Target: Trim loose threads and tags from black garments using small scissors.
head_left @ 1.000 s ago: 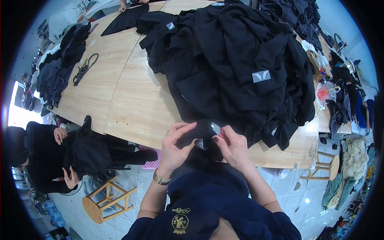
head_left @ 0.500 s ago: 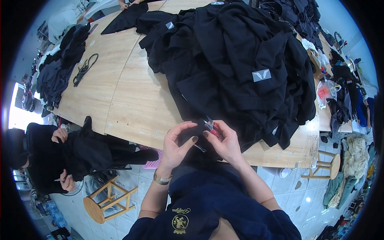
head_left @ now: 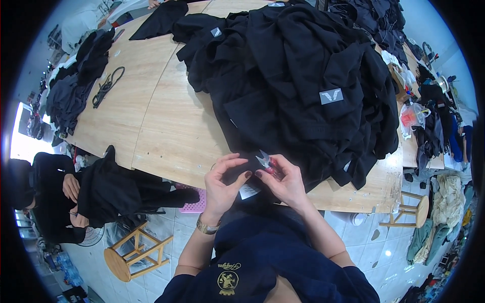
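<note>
In my right hand [head_left: 287,184] is a pair of thread snips [head_left: 264,160] with a red handle, its metal blades pointing up and away from me. My left hand [head_left: 221,182] is curled, thumb and fingers closed on black fabric [head_left: 235,173] at the near edge of the table. Both thumbs come close together over this fabric. Just below them a white label [head_left: 248,191] shows against the dark cloth. Right beyond my hands rises a large heap of black garments [head_left: 298,65], with a grey patch [head_left: 331,96] on one of them.
Wooden table [head_left: 166,126] carries a dark cord [head_left: 107,88] and more dark clothes [head_left: 76,86] at left. A co-worker in black [head_left: 50,197] handles a black garment [head_left: 113,194] at lower left. Wooden stools [head_left: 118,262] stand on the tiled floor. Plastic bag [head_left: 411,116] lies at right.
The white label below my hands has come into fuller view. My snips have turned slightly, showing more blade. The co-worker's hands have drawn closer together.
</note>
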Action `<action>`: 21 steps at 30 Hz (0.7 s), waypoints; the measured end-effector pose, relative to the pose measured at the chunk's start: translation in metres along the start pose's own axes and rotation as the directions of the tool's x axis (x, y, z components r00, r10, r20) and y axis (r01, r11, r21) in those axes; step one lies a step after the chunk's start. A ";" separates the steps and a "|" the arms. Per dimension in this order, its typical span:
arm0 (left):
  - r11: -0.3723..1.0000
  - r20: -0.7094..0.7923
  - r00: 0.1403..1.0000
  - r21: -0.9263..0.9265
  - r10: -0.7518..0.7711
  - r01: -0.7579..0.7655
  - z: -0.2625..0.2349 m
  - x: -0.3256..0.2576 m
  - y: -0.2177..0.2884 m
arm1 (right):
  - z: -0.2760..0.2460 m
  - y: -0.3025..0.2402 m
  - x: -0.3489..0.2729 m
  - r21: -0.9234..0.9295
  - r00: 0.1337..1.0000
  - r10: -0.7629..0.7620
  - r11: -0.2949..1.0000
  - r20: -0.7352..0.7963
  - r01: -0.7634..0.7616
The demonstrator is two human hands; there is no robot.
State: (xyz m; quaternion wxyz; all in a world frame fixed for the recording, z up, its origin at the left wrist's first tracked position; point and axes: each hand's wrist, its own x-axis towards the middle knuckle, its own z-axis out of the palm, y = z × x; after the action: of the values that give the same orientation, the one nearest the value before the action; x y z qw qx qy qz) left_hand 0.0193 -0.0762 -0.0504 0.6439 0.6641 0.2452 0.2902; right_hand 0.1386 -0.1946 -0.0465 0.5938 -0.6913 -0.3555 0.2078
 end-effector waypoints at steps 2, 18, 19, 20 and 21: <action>0.992 -0.010 0.999 0.116 0.050 -0.049 -0.001 -0.001 0.001 | -0.006 -0.001 -0.002 -0.056 1.000 -0.004 0.998 0.018 0.005; 0.856 -0.077 0.957 0.472 0.280 -0.213 0.005 -0.003 0.004 | -0.011 -0.008 -0.008 -0.541 0.946 -0.300 0.780 0.120 0.315; 0.856 -0.076 0.957 0.472 0.281 -0.213 0.005 -0.003 0.004 | -0.011 -0.008 -0.008 -0.538 0.948 -0.293 0.784 0.122 0.311; 0.853 -0.074 0.956 0.474 0.284 -0.217 0.006 -0.003 0.005 | -0.011 -0.008 -0.008 -0.534 0.950 -0.286 0.787 0.124 0.307; 0.851 -0.072 0.955 0.477 0.288 -0.221 0.006 -0.003 0.006 | -0.010 -0.008 -0.008 -0.534 0.950 -0.287 0.787 0.124 0.308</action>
State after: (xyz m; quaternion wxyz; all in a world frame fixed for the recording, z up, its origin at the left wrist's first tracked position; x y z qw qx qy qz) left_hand 0.0207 -0.0830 -0.0450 0.4036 0.8029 0.2618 0.3519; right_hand 0.1386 -0.2072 -0.0377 0.3901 -0.7632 -0.5150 0.0140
